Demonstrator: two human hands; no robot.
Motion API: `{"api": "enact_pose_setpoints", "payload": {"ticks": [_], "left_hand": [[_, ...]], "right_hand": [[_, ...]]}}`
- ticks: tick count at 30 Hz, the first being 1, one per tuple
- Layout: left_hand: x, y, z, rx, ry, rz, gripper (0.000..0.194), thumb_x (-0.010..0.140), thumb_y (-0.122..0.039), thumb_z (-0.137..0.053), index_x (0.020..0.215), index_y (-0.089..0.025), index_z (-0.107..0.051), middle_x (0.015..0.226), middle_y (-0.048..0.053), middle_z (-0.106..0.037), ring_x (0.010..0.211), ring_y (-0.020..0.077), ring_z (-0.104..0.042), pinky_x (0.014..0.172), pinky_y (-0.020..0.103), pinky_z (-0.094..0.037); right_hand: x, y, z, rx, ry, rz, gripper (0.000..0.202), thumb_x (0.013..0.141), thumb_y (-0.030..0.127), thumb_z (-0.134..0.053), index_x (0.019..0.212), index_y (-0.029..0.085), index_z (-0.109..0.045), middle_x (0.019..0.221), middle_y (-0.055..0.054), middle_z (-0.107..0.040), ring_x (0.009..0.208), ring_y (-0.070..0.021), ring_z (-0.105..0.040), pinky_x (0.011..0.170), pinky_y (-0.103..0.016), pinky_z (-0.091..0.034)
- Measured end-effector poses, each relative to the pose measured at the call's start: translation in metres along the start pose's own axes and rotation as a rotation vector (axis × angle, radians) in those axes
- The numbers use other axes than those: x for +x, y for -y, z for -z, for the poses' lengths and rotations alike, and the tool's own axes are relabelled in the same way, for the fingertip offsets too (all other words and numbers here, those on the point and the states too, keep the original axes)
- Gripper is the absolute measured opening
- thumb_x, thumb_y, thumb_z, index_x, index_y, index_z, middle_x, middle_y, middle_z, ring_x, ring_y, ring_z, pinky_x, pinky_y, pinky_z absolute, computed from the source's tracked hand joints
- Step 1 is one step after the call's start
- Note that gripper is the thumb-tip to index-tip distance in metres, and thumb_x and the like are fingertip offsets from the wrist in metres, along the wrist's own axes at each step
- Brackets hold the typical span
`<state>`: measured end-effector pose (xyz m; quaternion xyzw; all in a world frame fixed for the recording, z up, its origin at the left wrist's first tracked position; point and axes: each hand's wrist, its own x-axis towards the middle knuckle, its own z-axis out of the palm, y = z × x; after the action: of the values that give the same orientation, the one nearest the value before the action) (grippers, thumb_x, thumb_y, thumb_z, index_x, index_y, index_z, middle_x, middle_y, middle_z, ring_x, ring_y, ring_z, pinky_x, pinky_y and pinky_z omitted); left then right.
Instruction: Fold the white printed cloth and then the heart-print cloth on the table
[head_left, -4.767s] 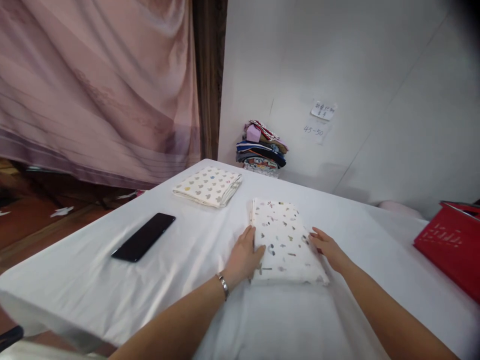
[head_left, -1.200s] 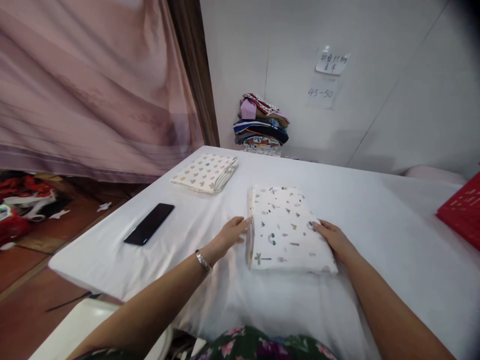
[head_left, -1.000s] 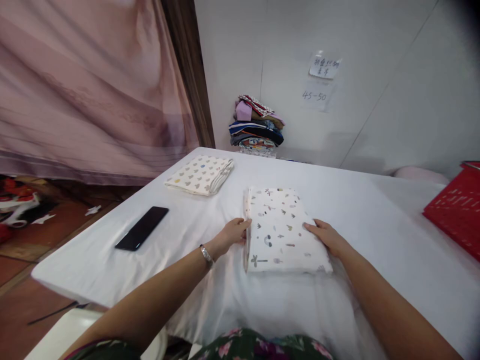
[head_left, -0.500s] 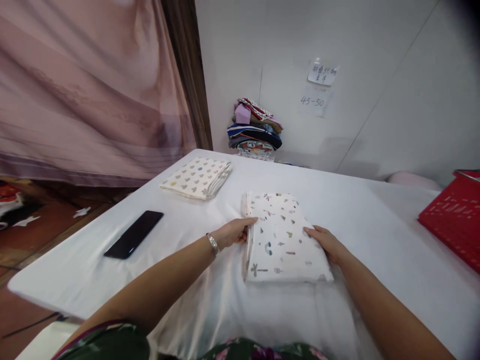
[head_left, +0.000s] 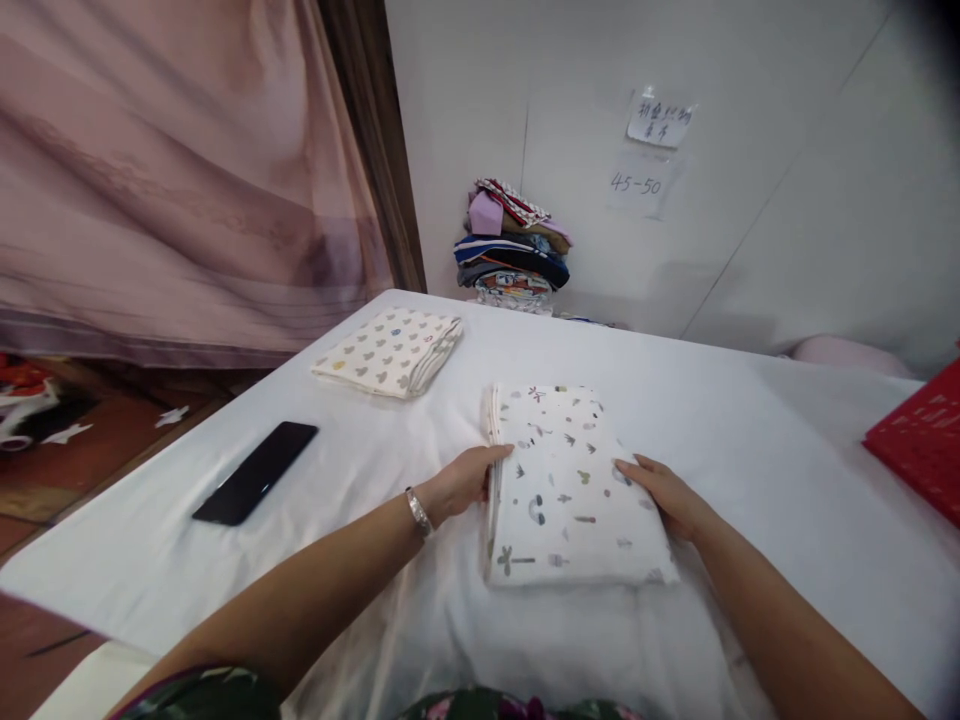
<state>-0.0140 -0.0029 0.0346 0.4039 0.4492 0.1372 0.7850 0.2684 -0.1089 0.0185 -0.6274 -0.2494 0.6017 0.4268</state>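
Observation:
A white cloth (head_left: 570, 500) printed with small plants and rainbows lies folded into a thick rectangle in front of me. My left hand (head_left: 472, 477) grips its left, layered edge, thumb on top and fingers tucked underneath. On the opposite side my right hand (head_left: 664, 490) holds the right edge the same way, its lower fingers partly hidden. Further back on the left rests a second folded cloth (head_left: 390, 350), cream with grey mouse-head shapes, touched by neither hand.
A black phone (head_left: 256, 472) lies on the white-covered table (head_left: 360, 440) at the left. At the right edge stands a red basket (head_left: 922, 430). Behind the table a stack of folded fabrics (head_left: 514, 250) leans by the wall, and a pink curtain (head_left: 180, 180) hangs at left.
The view has shifted slightly, so the basket sits further right and the phone further left. Both hands keep their hold on the printed cloth, which appears a little nearer to me.

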Motion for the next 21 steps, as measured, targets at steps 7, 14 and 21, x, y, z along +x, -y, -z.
{"api": "enact_pose_setpoints", "payload": {"ticks": [7,14,21], "left_hand": [[-0.004,0.009,0.003,0.02,-0.055,-0.068,0.052,0.068,-0.044,-0.069,0.107,-0.011,-0.057,0.113,0.016,-0.062,0.099,0.0262,-0.06,0.079,0.035,-0.048],[-0.012,0.024,-0.018,0.031,0.036,-0.047,0.05,0.072,-0.043,-0.066,0.11,-0.011,-0.054,0.104,0.016,-0.066,0.085,0.0235,-0.064,0.075,0.036,-0.051],[-0.014,0.024,-0.014,-0.024,0.073,-0.075,0.045,0.073,-0.042,-0.066,0.103,-0.009,-0.06,0.094,0.015,-0.068,0.077,0.0195,-0.065,0.074,0.033,-0.051]], "right_hand": [[0.0,0.001,-0.003,-0.024,-0.036,0.054,0.039,0.071,0.039,-0.069,0.104,0.021,-0.061,0.096,-0.008,-0.07,0.079,-0.0225,-0.066,0.07,-0.032,-0.054],[0.004,0.011,0.024,-0.295,-0.212,0.067,0.043,0.067,0.044,-0.07,0.101,0.019,-0.063,0.092,-0.008,-0.07,0.077,-0.0229,-0.065,0.065,-0.03,-0.051],[-0.009,0.003,0.032,-0.915,-0.439,0.312,0.054,0.076,0.052,-0.054,0.12,0.02,-0.055,0.118,-0.009,-0.06,0.101,-0.0268,-0.058,0.084,-0.039,-0.047]]}}
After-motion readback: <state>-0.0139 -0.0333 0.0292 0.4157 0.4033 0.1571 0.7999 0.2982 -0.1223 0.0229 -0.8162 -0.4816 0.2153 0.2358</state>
